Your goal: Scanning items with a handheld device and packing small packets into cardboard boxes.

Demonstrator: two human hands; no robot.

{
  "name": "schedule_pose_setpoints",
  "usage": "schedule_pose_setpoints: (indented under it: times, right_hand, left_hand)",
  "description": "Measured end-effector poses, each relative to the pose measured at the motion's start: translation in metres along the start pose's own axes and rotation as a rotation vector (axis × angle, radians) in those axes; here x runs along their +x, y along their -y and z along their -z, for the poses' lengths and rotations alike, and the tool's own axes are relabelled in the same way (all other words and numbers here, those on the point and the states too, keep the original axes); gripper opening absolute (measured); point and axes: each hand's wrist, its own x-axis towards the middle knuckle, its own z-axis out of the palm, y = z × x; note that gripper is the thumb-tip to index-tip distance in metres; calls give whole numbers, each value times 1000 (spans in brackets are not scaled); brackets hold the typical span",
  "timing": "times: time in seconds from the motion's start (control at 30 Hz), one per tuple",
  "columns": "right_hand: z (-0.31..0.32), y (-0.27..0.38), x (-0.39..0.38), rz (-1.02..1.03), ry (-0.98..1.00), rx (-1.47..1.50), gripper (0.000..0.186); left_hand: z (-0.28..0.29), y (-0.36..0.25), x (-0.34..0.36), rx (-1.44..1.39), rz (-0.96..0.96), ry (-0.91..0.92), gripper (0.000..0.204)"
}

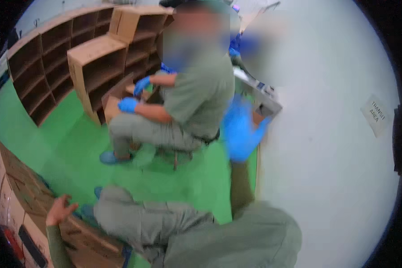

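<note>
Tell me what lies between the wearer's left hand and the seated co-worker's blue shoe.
Between left hand and blue shoe lies only green floor, shown in the head view.

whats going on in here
The wearer's right hand, in a blue glove and blurred, is raised near a grey box by the white wall; whether it holds anything is unclear. The bare left hand rests open on stacked cardboard boxes. A seated co-worker in blue gloves handles a cardboard piece beside cardboard shelves.
</note>
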Motion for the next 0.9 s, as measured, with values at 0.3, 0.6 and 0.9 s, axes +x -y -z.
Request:
schedule_pose_setpoints:
  times: [0.3, 0.6, 0.9]
  right_hand:
    - [-75, -110, 1, -538, 417, -799, 40]
    - [-10, -322, -101, -907, 1100, -1208, 53]
    - [20, -368, -144, -1326, 1165, -880, 40]
  left_hand:
    - [-3, 8, -2, 85, 180, 25, 64]
    - [-2, 4, -8, 74, 157, 9, 70]
    - [-7, 15, -5, 44, 152, 16, 66]
